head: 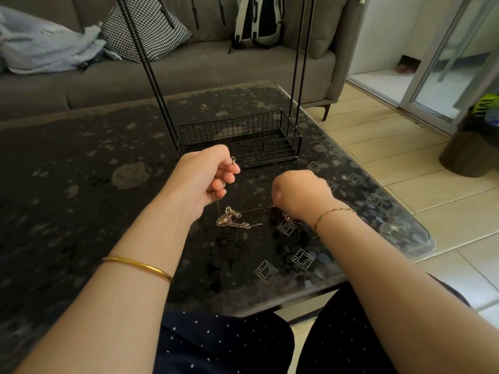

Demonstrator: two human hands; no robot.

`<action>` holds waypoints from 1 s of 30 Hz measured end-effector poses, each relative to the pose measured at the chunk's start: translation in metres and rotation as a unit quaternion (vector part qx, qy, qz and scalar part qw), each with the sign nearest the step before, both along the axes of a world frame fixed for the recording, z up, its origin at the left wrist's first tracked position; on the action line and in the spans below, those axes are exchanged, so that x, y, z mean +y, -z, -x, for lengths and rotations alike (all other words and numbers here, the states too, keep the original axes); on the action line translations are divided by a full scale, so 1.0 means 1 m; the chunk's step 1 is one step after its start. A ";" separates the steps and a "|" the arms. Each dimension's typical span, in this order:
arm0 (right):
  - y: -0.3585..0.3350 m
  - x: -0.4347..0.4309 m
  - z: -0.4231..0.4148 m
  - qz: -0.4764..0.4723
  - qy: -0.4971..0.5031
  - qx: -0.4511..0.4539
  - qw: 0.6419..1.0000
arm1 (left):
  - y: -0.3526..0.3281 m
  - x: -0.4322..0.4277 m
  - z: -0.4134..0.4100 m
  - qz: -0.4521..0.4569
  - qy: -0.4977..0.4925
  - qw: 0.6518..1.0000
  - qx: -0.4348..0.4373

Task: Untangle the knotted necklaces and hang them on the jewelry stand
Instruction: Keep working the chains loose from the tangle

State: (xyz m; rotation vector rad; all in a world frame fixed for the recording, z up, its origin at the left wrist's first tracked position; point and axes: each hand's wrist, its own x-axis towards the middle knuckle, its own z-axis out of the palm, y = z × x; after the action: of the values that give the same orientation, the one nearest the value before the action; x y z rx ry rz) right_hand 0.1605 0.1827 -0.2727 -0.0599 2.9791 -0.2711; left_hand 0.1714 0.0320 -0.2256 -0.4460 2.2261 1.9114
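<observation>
Looking down from the head view onto a dark, pebble-patterned glass table. Holds the left hand raised just above the glass near the middle of the frame, fingers curled, thumb and forefinger pinching a small clasp at the hand's 2 o'clock edge. Lets a fine strand drop from there toward 6 o'clock, down to the knot of necklaces.

Finds that knot lying on the glass at 6 o'clock of the left hand, between the two wrists: silver and gold links bunched round a rounded lump, with a short chain tail pointing to 3 o'clock.

Curls the right hand into a fist at 3 o'clock of the left one, back turned to the camera, fingertips hidden. Pulls a thin chain taut from the knot toward 3 o'clock, ending under the thumb side of the fist; gripped there, though the pinch itself cannot be seen.

Wears a gold bangle on the left forearm and a coloured thread bracelet on the right wrist.

Shows the jewelry stand at 12 o'clock of the hands, apart from the knot: a black wire basket base on the table, with thin black uprights rising out of the top of the frame.

Takes in a grey sofa beyond, with a houndstooth cushion at 11 o'clock, a backpack at 12 and a tiled floor at 3.
</observation>
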 end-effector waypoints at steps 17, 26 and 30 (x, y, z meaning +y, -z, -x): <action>0.017 -0.038 0.001 -0.072 -0.202 0.066 0.975 | -0.008 -0.012 0.002 -0.270 -0.125 0.951 0.081; -0.006 -0.021 0.009 0.288 -0.049 0.011 0.956 | 0.007 -0.011 0.007 -0.092 -0.099 0.991 -0.003; -0.022 -0.019 0.005 0.337 -0.050 0.050 0.939 | 0.017 -0.006 0.010 -0.002 -0.025 0.999 -0.043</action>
State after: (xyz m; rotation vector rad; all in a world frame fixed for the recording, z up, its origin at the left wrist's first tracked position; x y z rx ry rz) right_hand 0.1556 0.1639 -0.2502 -0.3046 2.8089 -1.2884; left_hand 0.1617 0.0264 -0.2424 -0.5771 2.1762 1.8817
